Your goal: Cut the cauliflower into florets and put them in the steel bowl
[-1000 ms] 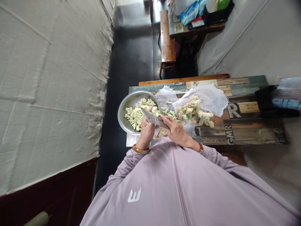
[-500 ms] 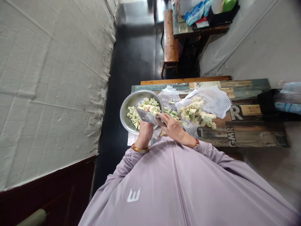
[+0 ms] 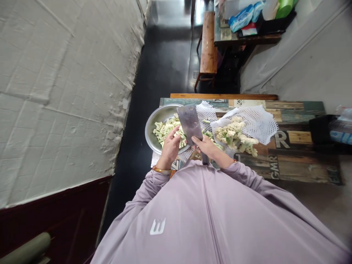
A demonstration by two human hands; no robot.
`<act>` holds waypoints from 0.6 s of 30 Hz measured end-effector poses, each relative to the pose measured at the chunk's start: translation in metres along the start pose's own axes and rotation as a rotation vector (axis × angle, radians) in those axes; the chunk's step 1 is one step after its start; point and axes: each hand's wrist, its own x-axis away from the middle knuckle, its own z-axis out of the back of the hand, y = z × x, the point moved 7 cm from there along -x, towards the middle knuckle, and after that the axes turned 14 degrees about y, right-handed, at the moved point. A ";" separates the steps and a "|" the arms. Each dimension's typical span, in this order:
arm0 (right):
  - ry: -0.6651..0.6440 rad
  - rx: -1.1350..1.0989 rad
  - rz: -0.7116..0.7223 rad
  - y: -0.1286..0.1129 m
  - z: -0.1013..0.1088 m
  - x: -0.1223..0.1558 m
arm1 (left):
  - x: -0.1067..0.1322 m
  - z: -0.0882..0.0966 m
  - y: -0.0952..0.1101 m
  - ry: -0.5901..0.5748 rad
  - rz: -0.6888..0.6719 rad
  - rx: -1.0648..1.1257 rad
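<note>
My right hand (image 3: 208, 147) grips the handle of a cleaver (image 3: 190, 122), its wide blade raised flat over the edge of a steel bowl (image 3: 155, 116). The bowl holds several cut cauliflower florets (image 3: 165, 128). My left hand (image 3: 170, 146) is beside the blade, fingers curled with their tips against its left side, at the bowl's near rim. A larger cauliflower piece (image 3: 236, 135) lies on white net wrapping (image 3: 255, 119) to the right of the bowl.
All this sits on a patchwork wooden table (image 3: 294, 161) with printed letters. A black object (image 3: 320, 128) and a plastic bottle (image 3: 341, 126) stand at its right end. Behind are a wooden bench (image 3: 208, 47), another cluttered table (image 3: 247, 35) and a dark floor aisle along the left wall.
The cleaver has swung from lying across my hands to pointing away with its blade up over the bowl. My left hand slid to the blade's left side.
</note>
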 end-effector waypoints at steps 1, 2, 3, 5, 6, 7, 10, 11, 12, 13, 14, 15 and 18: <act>-0.023 -0.035 -0.014 0.000 -0.002 -0.001 | -0.002 0.002 0.000 -0.008 0.008 0.008; -0.045 -0.059 -0.023 -0.001 -0.004 -0.001 | -0.003 0.004 0.000 -0.013 0.016 0.017; -0.064 -0.070 -0.027 -0.001 -0.006 -0.002 | -0.005 0.007 -0.001 -0.016 0.026 0.025; -0.091 -0.031 -0.027 -0.002 -0.009 -0.004 | -0.008 0.011 -0.003 -0.025 0.046 0.042; -0.090 0.028 -0.011 -0.003 -0.009 -0.005 | -0.009 0.013 -0.004 -0.027 0.053 0.053; -0.077 0.108 0.027 -0.004 -0.008 -0.006 | -0.010 0.016 -0.005 -0.028 0.057 0.067; 0.001 0.349 0.270 -0.016 -0.006 -0.006 | -0.013 0.021 -0.004 -0.036 0.061 0.127; 0.022 0.391 0.340 -0.019 -0.007 -0.006 | -0.013 0.023 -0.003 -0.035 0.062 0.147; 0.033 0.405 0.367 -0.019 -0.008 -0.006 | -0.014 0.025 -0.002 -0.031 0.067 0.162; 0.028 0.397 0.342 -0.016 -0.009 -0.007 | -0.015 0.027 -0.001 -0.026 0.076 0.170; 0.011 0.372 0.278 -0.010 -0.011 -0.009 | -0.015 0.029 -0.001 -0.021 0.090 0.173; -0.015 0.332 0.197 -0.003 -0.013 -0.011 | -0.016 0.031 -0.001 -0.015 0.106 0.172; -0.080 0.151 0.011 0.011 -0.021 -0.014 | -0.018 0.036 -0.002 -0.017 0.153 0.176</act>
